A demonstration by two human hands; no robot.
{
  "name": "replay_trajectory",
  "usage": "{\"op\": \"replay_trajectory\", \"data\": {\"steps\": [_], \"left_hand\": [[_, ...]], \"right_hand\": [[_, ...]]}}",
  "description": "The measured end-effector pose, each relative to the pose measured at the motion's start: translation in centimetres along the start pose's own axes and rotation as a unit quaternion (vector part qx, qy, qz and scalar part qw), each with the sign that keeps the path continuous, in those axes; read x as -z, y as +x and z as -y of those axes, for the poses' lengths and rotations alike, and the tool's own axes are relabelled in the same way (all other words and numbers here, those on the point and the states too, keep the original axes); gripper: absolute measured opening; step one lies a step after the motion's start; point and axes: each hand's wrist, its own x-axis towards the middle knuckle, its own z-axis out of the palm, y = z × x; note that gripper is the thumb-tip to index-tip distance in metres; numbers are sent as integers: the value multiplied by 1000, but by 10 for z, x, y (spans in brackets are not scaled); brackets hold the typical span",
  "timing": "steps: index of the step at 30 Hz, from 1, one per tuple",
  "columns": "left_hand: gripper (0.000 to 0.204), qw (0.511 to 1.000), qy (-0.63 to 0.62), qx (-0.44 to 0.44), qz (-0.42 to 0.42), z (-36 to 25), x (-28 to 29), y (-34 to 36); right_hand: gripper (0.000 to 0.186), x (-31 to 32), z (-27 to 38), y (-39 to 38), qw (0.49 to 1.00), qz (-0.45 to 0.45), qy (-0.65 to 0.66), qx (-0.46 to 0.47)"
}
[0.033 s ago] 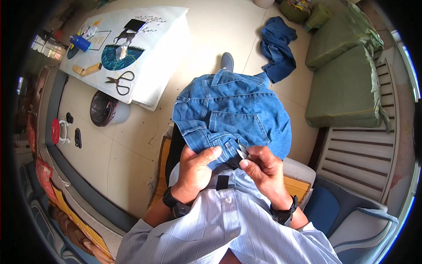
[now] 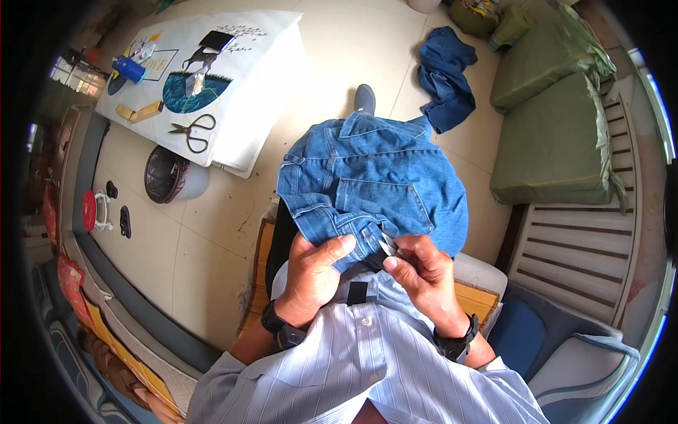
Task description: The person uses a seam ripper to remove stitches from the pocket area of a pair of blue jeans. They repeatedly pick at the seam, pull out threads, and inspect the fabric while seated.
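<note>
Blue denim jeans lie bunched over my lap, with pockets and waistband showing. My left hand grips the waistband at the near edge, thumb pressed on top of the cloth. Just to its right, my right hand is closed on a small silver metal tool, pinched between thumb and fingers, its pointed end at a seam by the waistband. The rest of the tool is hidden by my fingers.
A white-covered table at upper left bears black scissors and a blue bottle; a bin stands beside it. Dark jeans lie on the floor. Green covered cushions rest on a slatted bench at right.
</note>
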Motion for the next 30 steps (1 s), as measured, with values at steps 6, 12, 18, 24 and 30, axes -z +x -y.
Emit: {"op": "replay_trajectory", "data": {"steps": [6,12,18,24,30], "left_hand": [[25,1000,6,-1,-1,-3,-2,-1],[24,1000,2,-2,-4,-1,-2,-1],[22,1000,10,2,-9,0,0,-1],[24,1000,-6,2,-7,0,-1,-1],[27,1000,-15,6,1,1,0,1]], "right_hand": [[19,1,-2,3,999,-27,11,-27],[20,5,6,1,997,57,24,-52],[20,1,9,6,998,33,-56,-2],[20,10,11,5,996,72,-33,-38],[20,15,5,4,993,74,71,-57]]}}
